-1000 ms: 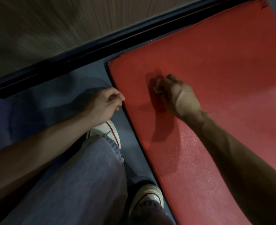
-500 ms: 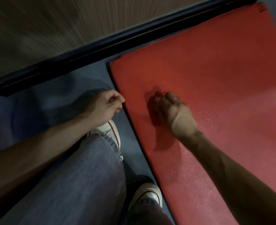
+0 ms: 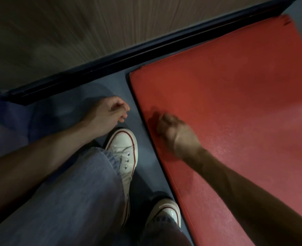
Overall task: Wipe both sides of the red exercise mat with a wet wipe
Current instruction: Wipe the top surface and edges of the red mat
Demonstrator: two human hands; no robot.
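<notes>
The red exercise mat (image 3: 235, 103) lies flat on the floor and fills the right half of the view. My right hand (image 3: 176, 134) presses down on the mat close to its left edge. Its fingers are curled and blurred by motion. The wet wipe sits under those fingers and does not show now. My left hand (image 3: 109, 114) hangs over the floor just left of the mat's edge, fingers loosely curled with nothing in them.
My two white sneakers (image 3: 123, 150) (image 3: 166, 213) and jeans legs stand on the grey-blue floor (image 3: 146, 166) beside the mat. A black rail (image 3: 129, 55) runs along the mat's far end, below a wood-grain wall (image 3: 75, 32).
My right hand has slid along the mat toward me and nearer its left edge. The white wipe seen at the fingertips earlier is now covered. My left hand barely moved.
</notes>
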